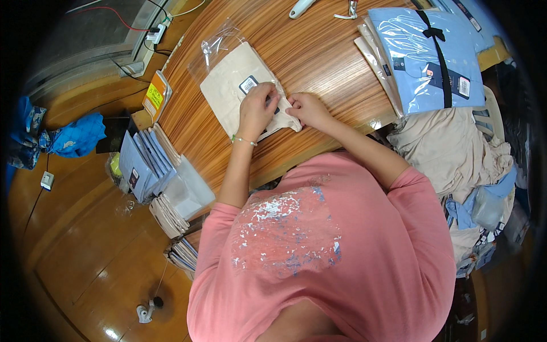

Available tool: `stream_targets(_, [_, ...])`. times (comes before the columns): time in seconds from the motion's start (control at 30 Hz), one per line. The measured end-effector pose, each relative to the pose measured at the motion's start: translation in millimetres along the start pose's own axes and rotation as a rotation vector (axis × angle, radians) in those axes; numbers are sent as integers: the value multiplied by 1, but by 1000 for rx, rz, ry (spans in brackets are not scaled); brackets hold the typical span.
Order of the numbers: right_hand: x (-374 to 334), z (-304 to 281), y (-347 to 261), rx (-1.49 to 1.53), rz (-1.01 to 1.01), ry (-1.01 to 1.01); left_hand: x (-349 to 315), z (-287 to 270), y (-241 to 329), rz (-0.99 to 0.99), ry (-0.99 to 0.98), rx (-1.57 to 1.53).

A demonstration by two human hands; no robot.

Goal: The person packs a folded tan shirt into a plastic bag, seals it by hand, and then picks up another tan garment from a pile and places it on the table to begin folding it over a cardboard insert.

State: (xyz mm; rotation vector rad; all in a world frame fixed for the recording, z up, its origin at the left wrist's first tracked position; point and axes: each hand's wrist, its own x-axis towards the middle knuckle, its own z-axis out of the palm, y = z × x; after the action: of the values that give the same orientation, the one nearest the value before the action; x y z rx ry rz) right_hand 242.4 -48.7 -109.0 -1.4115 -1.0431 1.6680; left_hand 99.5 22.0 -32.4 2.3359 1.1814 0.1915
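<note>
A folded beige garment (225,85) lies on the wooden table in front of me, a tag with a white label (248,85) on its upper face. Clear plastic film (219,48) sticks out beyond its far end; how much of the garment it wraps I cannot tell. My left hand (259,108) rests over the garment's near right part, fingers curled inward; what sits between them is hidden. At the near right corner, where the cloth is rumpled, my right hand (309,110) pinches the garment's edge.
Bagged light-blue shirts (427,57) tied with a black ribbon stack at the table's right. Loose beige garments (450,148) heap beside it. Folded packs (139,162) and clear bags (194,188) sit left. A white-handled tool (301,8) lies at the far edge.
</note>
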Motion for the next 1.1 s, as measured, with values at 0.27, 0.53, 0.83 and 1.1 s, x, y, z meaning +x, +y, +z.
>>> stream_targets(0.27, [0, 7, 6, -143, -60, 34, 30, 4, -36, 18, 35, 212])
stream_targets(0.53, [-10, 10, 12, -86, -39, 24, 39, 12, -62, -46, 75, 150])
stream_targets(0.83, [-20, -6, -18, -119, 50, 16, 12, -5, -2, 0, 92, 28])
stream_targets(1.1, [8, -7, -8, -186, -112, 148, -4, 13, -21, -61, 26, -202])
